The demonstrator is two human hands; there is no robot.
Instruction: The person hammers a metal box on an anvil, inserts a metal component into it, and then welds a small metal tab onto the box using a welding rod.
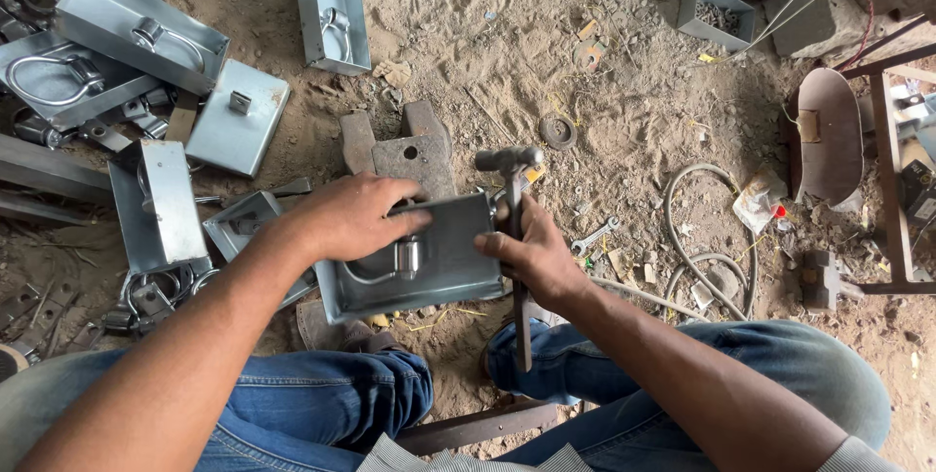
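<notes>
Gripping the metal tray (pixel 429 262) at its upper rim, the left hand (pixel 351 216) lay flat over it while the right hand (pixel 534 255) closed around the hammer (pixel 514 228) at three o'clock; a glancing swing could have struck those fingers or tipped the tray off the knees.

A heap of grey metal trays (pixel 127 53) with wire handles lies at ten o'clock on the sandy ground (pixel 624 101). A small spanner (pixel 593 236) and a looped hose (pixel 697 238) lie toward three o'clock. At one o'clock sits a small box of bits (pixel 717 14).
</notes>
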